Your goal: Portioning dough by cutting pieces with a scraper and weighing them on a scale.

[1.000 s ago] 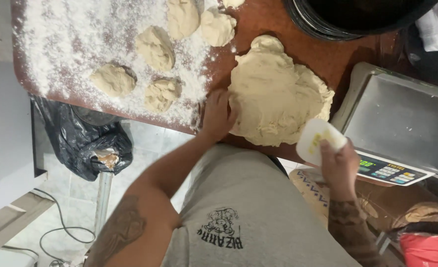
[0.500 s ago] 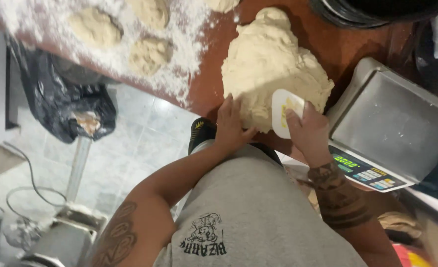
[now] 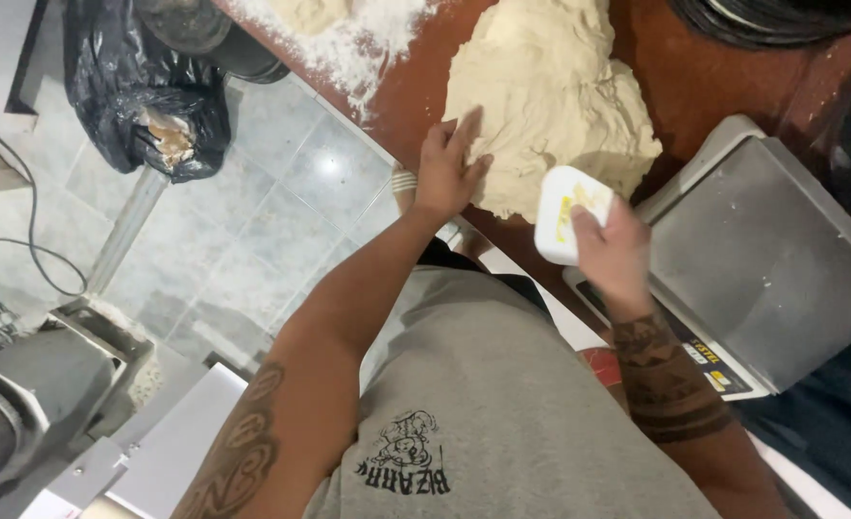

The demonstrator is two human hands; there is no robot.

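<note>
The left hand (image 3: 444, 173) lay flat, its fingers (image 3: 466, 130) spread and pressed against the near edge of the big dough mass (image 3: 550, 96), holding nothing. The dough lay directly ahead of those fingers, its long axis running away from the person across the reddish worktop (image 3: 416, 91). The right hand (image 3: 616, 252) stood just beside the dough's near right edge, its fingers (image 3: 593, 231) closed on a white plastic scraper (image 3: 565, 213) whose far edge met the dough. Further right of that hand sat a metal scale (image 3: 762, 259).
</note>
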